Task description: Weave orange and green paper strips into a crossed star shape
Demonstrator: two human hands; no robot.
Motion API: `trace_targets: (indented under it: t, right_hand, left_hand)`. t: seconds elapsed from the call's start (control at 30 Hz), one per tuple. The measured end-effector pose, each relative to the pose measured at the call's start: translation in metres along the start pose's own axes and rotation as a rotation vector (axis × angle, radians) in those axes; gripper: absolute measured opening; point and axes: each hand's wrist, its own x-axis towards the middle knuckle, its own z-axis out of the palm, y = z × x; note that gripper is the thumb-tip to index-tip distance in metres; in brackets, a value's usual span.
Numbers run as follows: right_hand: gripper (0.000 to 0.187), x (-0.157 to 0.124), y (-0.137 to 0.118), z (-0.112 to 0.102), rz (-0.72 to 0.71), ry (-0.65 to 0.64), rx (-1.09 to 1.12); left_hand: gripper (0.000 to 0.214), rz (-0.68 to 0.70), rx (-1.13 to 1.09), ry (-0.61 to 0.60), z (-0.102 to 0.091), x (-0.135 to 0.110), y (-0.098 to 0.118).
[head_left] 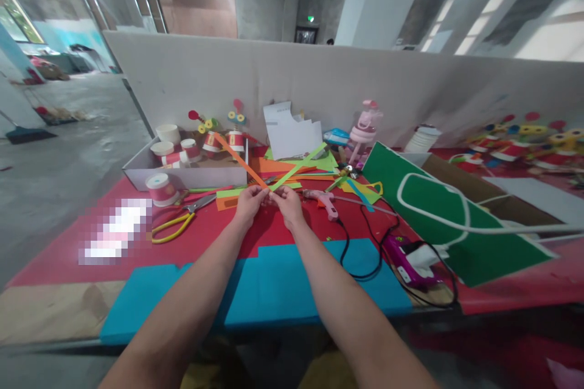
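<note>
Fingertips almost touching, both my hands pinch the joined lower ends of two paper strips that spread into a V. My left hand is closed on the orange paper strip, which slants up to the left. Closed on the light green paper strip, which slants up to the right, is my right hand. The fingers hide exactly how the ends overlap. A pink glue gun lies just right of my right hand. Yellow-handled scissors lie left of my left hand.
A white box holds paper cups and decorated cup figures; another cup stands before it. Blue sheets cover the near edge. At right are a green board, a white tube frame, a purple power strip and black cables.
</note>
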Motion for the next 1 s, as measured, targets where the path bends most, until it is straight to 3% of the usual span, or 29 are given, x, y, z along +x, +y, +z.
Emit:
trace_targets:
  t: [0.23, 0.83, 1.0]
  right_hand:
    - [0.034, -0.0016, -0.0047, -0.0008, 0.103, -0.014, 0.015]
    - [0.032, -0.0002, -0.0043, 0.0005, 0.051, 0.067, 0.020]
    - [0.033, -0.0002, -0.0038, 0.0014, 0.104, 0.054, 0.035]
  left_hand:
    - [0.033, 0.014, 0.064, 0.050, -0.0024, 0.0019, -0.0007]
    - [0.031, 0.008, 0.041, -0.016, 0.0004, -0.0016, 0.0033]
    - [0.030, 0.017, 0.061, -0.008, -0.0006, -0.0008, 0.0021]
